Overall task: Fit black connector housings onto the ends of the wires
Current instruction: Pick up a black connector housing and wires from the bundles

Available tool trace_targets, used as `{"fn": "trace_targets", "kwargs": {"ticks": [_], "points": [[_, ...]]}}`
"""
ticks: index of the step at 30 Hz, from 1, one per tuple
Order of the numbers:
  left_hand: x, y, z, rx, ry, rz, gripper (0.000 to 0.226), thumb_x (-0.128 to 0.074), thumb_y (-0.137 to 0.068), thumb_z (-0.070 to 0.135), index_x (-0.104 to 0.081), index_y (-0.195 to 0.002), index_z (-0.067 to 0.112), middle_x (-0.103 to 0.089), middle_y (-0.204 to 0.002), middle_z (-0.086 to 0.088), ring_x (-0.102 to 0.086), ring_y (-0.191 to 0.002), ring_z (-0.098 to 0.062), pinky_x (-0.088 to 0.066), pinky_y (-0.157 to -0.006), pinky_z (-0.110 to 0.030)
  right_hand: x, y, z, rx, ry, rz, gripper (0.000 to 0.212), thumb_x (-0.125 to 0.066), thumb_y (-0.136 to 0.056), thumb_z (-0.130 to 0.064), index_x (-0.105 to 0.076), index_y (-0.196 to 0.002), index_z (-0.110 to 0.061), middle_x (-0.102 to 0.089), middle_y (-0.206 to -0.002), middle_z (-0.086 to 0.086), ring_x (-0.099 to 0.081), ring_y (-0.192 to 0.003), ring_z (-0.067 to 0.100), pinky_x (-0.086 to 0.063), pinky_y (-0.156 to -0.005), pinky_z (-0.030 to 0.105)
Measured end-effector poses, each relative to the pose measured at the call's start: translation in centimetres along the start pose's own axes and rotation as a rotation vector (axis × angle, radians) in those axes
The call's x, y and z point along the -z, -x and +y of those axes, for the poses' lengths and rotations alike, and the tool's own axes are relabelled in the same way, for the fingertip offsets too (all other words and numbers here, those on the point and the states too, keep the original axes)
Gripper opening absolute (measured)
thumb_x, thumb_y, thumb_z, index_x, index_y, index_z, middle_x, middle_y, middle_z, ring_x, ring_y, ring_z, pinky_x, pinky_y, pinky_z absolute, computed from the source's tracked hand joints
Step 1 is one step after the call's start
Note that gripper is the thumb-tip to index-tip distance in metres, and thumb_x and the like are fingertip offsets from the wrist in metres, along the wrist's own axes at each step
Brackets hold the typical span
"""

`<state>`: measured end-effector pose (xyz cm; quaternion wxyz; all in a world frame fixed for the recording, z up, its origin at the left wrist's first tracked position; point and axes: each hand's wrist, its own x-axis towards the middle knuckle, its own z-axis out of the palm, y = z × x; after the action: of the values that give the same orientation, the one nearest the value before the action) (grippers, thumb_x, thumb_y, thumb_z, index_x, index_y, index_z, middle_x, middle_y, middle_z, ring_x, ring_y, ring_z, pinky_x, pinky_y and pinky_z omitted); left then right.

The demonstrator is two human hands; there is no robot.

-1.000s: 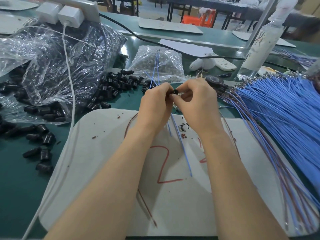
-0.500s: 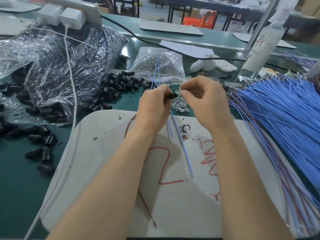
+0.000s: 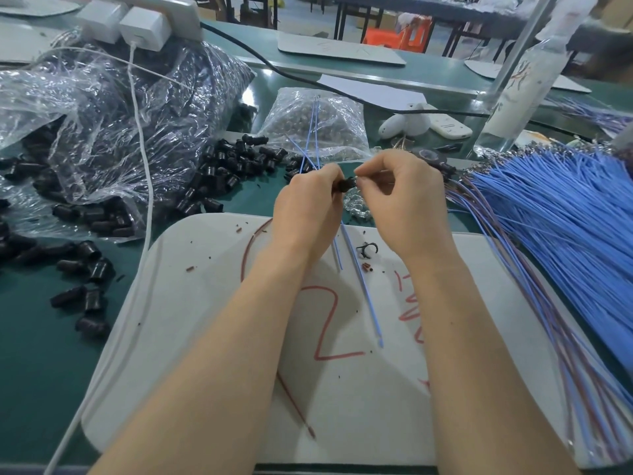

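Observation:
My left hand [image 3: 310,204] pinches a small black connector housing [image 3: 346,184] above the white board [image 3: 191,337]. Thin blue wires [image 3: 359,279] run through that hand, out past it toward the back and down over the board. My right hand [image 3: 407,204] is just right of the housing, its thumb and forefinger pinched at the housing's right end; what they pinch is too small to tell. A heap of loose black housings [image 3: 226,173] lies to the left. A large bundle of blue wires [image 3: 561,234] fans out on the right.
A crumpled clear bag of black housings [image 3: 113,132] fills the left. A small clear bag of beads [image 3: 318,128] stands behind my hands. A white cable [image 3: 144,166] drops from a power strip [image 3: 144,18]. A clear bottle [image 3: 517,90] stands at the back right.
My hands have drawn slightly apart, so the black housing now shows between them. The right hand has shifted a little to the right.

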<state>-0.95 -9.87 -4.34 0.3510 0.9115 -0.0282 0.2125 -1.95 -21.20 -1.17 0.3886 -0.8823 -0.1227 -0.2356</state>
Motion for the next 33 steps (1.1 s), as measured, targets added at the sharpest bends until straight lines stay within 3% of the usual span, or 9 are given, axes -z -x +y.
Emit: {"fn": "trace_targets", "kwargs": {"ticks": [3, 8, 10, 14, 17, 23, 27, 29, 33], "points": [[-0.2, 0.1, 0.1, -0.017, -0.044, 0.009, 0.017, -0.05, -0.089, 0.011, -0.064, -0.098, 0.014, -0.068, -0.09, -0.005, -0.058, -0.084, -0.03, -0.048, -0.07, -0.04, -0.2, 0.0, 0.4, -0.008, 0.01, -0.003, 0.011, -0.062, -0.083, -0.002, -0.071, -0.086, -0.007, -0.068, -0.081, 0.007, -0.063, -0.077, 0.019, -0.048, -0.076, 0.025], [0.0, 0.0, -0.4, -0.084, 0.113, -0.134, 0.02, -0.061, -0.085, 0.011, -0.064, -0.104, 0.016, -0.063, -0.088, 0.004, -0.054, -0.079, -0.017, -0.049, -0.077, -0.033, -0.2, -0.3, 1.8, -0.122, -0.04, -0.037, 0.012, -0.065, -0.083, -0.005, -0.072, -0.084, -0.014, -0.064, -0.072, -0.007, -0.062, -0.071, 0.006, -0.042, -0.066, 0.005], [0.3, -0.2, -0.7, -0.085, 0.156, -0.163, 0.016, -0.064, -0.086, 0.014, -0.068, -0.1, 0.018, -0.068, -0.087, 0.004, -0.056, -0.078, -0.014, -0.047, -0.077, -0.027, 0.1, -0.4, 2.4, -0.174, -0.115, -0.068, 0.013, -0.067, -0.083, -0.006, -0.07, -0.081, -0.019, -0.065, -0.072, -0.01, -0.064, -0.071, 0.004, -0.045, -0.069, 0.008], [0.7, -0.3, -0.8, -0.114, 0.172, -0.168, 0.013, -0.066, -0.085, 0.015, -0.072, -0.097, 0.015, -0.067, -0.08, 0.004, -0.05, -0.068, -0.005, -0.037, -0.064, -0.007, 0.5, -0.5, 3.1, -0.211, -0.218, -0.142, 0.019, -0.071, -0.081, -0.008, -0.069, -0.076, -0.025, -0.07, -0.075, -0.009, -0.065, -0.071, 0.002, -0.051, -0.074, 0.017], [0.8, -0.2, -0.6, -0.114, 0.202, -0.176, 0.013, -0.067, -0.085, 0.013, -0.072, -0.097, 0.012, -0.065, -0.077, 0.005, -0.05, -0.066, -0.003, -0.036, -0.063, -0.002, 0.6, -0.6, 3.3, -0.227, -0.266, -0.154, 0.02, -0.073, -0.08, -0.008, -0.07, -0.076, -0.027, -0.072, -0.076, -0.006, -0.067, -0.074, 0.005, -0.053, -0.078, 0.021], [0.9, -0.1, -0.3, -0.088, 0.238, -0.188, 0.011, -0.067, -0.084, 0.011, -0.072, -0.095, 0.01, -0.058, -0.068, 0.011, -0.05, -0.061, 0.013, -0.034, -0.061, -0.001, 0.6, -0.4, 3.3, -0.256, -0.382, -0.179, 0.022, -0.072, -0.08, -0.006, -0.071, -0.075, -0.027, -0.07, -0.068, -0.013, -0.064, -0.068, -0.002, -0.05, -0.07, 0.012], [0.8, -0.1, 0.0, -0.084, 0.235, -0.179, 0.012, -0.067, -0.085, 0.016, -0.072, -0.095, 0.013, -0.066, -0.075, 0.005, -0.052, -0.065, -0.004, -0.038, -0.062, -0.008, 0.2, -0.4, 3.3, -0.411, -0.623, -0.108, 0.011, -0.067, -0.085, -0.007, -0.07, -0.079, -0.016, -0.07, -0.071, -0.002, -0.066, -0.066, 0.008, -0.056, -0.071, 0.019], [0.8, -0.1, 0.0, -0.088, 0.221, -0.188, 0.013, -0.066, -0.086, 0.017, -0.072, -0.096, 0.013, -0.07, -0.083, 0.001, -0.057, -0.074, -0.015, -0.044, -0.072, -0.02, -0.1, -0.4, 3.3, -0.522, -0.745, -0.1, 0.009, -0.065, -0.088, -0.007, -0.067, -0.079, -0.008, -0.069, -0.071, 0.003, -0.067, -0.064, 0.01, -0.056, -0.068, 0.019], [0.6, 0.1, 0.3, -0.1, 0.176, -0.18, 0.013, -0.067, -0.085, 0.015, -0.072, -0.094, 0.009, -0.07, -0.081, -0.006, -0.059, -0.075, -0.02, -0.046, -0.077, -0.032, -0.5, -0.4, 3.6, -0.623, -0.871, -0.132, 0.013, -0.063, -0.089, -0.005, -0.063, -0.076, -0.002, -0.067, -0.066, 0.005, -0.067, -0.061, 0.009, -0.055, -0.064, 0.016]]}}
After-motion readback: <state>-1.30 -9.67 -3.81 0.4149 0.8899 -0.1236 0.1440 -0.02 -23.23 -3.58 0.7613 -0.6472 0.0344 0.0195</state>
